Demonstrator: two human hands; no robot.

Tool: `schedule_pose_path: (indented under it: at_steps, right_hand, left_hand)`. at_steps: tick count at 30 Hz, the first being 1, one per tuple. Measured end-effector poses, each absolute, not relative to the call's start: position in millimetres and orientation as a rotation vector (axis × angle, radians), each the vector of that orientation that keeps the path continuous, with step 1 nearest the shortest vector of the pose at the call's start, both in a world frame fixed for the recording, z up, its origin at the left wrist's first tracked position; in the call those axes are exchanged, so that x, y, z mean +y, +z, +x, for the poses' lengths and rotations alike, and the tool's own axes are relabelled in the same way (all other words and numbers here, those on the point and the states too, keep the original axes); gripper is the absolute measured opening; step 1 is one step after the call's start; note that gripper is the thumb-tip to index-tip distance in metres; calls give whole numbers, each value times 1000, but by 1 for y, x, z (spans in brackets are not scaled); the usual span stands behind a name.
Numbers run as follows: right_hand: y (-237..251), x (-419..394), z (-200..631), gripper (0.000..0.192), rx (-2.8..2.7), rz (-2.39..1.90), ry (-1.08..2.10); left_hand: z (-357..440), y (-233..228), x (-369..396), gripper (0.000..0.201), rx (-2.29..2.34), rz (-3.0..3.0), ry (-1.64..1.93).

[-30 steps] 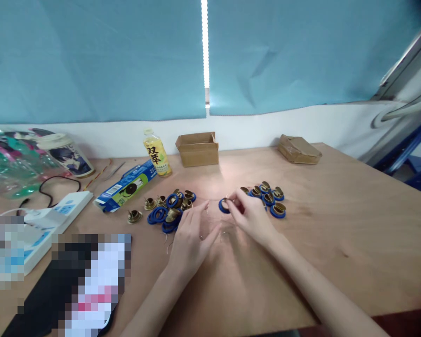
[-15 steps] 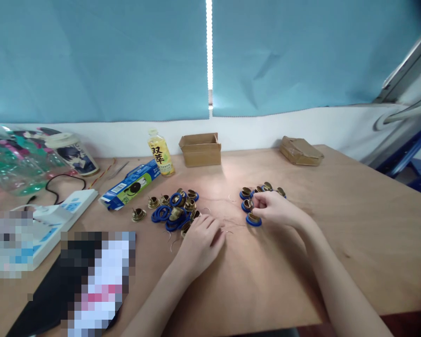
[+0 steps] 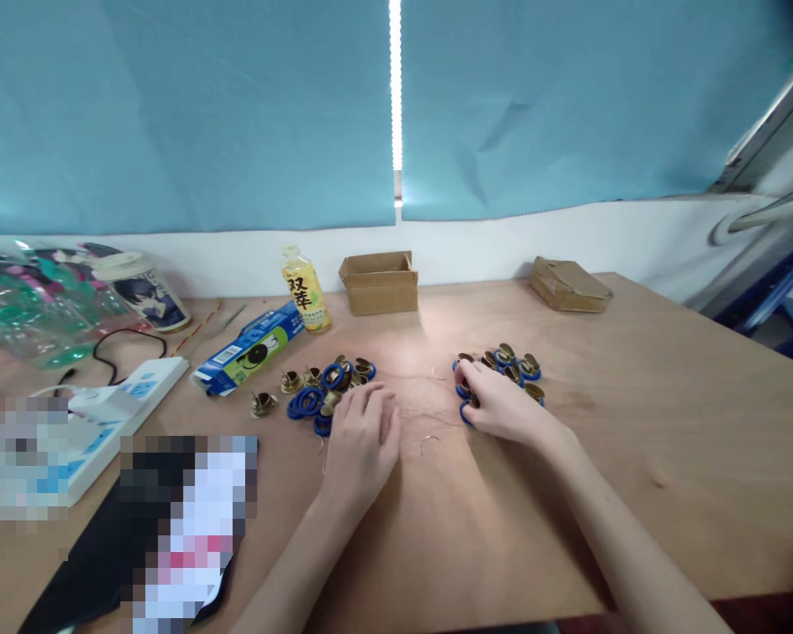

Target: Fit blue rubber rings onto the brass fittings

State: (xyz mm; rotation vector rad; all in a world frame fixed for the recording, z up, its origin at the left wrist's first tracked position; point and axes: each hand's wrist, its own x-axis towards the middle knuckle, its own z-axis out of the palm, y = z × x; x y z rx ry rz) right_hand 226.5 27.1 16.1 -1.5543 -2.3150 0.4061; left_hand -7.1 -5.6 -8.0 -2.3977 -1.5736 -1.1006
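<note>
Your right hand (image 3: 502,407) rests, fingers curled, on the near edge of the finished cluster (image 3: 512,370) — brass pieces seated in blue rings — mid-table toward the back; whether it grips one I cannot tell. Your left hand (image 3: 363,445) lies loosely open at the unsorted pile (image 3: 323,392) just left of centre. By my count roughly half remains — loose rings and brass caps.

right hand (image 3: 499,407) lowered onto pile (image 3: 508,370) — left hand (image 3: 363,440) forward

Left hand (image 3: 360,440) and right hand (image 3: 499,407), palms down
</note>
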Motion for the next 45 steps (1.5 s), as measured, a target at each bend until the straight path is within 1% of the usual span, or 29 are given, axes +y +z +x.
schedule_pose_path:
  at_steps: [3, 7, 12, 15, 21, 25, 27, 30, 34, 36, 41, 43, 45]
  right_hand:
    - [14, 26, 226, 28, -2326, -1518, 359]
    - [12, 27, 226, 24, -2384, -1534, 283]
    - [11, 29, 226, 21, -2394, -1578, 128]
    - [15, 28, 221, 20, -2283, -1510, 64]
    - [17, 21, 200, 20, -2207, -1345, 142]
    - [11, 17, 188, 23, -2249, -1264, 208]
    - [8, 16, 185, 24, -2250, -1222, 217]
    - [5, 15, 183, 24, -2262, -1188, 213]
    - [3, 14, 181, 25, -2280, -1179, 222]
    - [1, 14, 181, 24, -2287, -1173, 231]
    - [0, 14, 180, 24, -2282, -1141, 238]
    - [2, 12, 179, 24, -2245, -1132, 262]
    - [6, 9, 176, 23, -2177, -1123, 360]
  left_hand:
    - [-15, -9, -1, 22, -1698, -2150, -1096]
    - [-28, -10, 6, 29, -1863, -1920, -1022]
    - [-42, -14, 12, 37, -2024, -1839, -860]
    - [-49, -18, 18, 44, -1998, -1850, -862]
    - [-62, -22, 30, 32, -1892, -2128, -990]
    - [-69, -19, 32, 28, -1914, -2110, -1011]
    - [-71, -17, 30, 23, -1908, -2094, -1011]
    - [-72, -14, 28, 18, -1937, -2088, -979]
    - [-68, -14, 26, 20, -2064, -2148, -846]
    - [-66, -14, 26, 18, -2104, -2147, -841]
    - [-62, -7, 24, 10, -2069, -2097, -1045]
    - [-59, -1, 22, 9, -1939, -2081, -1192]
    - [-52, 6, 17, 9, -1755, -2091, -1312]
